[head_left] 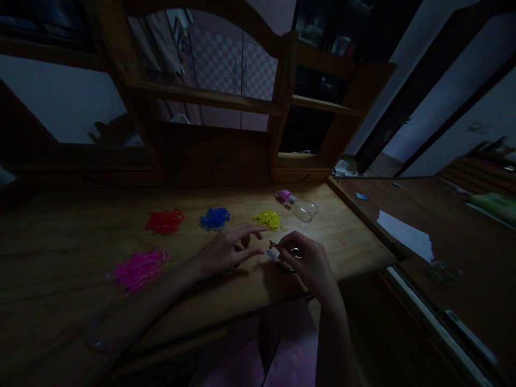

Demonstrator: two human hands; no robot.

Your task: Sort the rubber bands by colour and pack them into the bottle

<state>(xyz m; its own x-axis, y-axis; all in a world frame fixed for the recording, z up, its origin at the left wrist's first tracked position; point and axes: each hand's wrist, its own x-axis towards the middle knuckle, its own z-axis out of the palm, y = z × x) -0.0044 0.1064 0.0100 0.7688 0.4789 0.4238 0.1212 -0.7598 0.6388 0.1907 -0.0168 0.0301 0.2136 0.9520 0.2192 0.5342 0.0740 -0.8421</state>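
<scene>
My left hand (pixel 228 248) rests on the wooden desk (pixel 201 290) with its fingers stretched out and apart, fingertips just below a yellow pile of small rubber bands (pixel 266 219). My right hand (pixel 305 259) is closed in a pinch on a small tool (pixel 274 252) with a red band at its tip. Piles of blue bands (pixel 214 218), red bands (pixel 164 221) and pink bands (pixel 138 269) lie to the left.
A clear plastic bottle with a pink cap (pixel 299 206) lies on its side behind the yellow pile. A wooden shelf unit (pixel 209 102) rises at the desk's back. White paper (pixel 405 234) lies on the floor to the right. The room is dim.
</scene>
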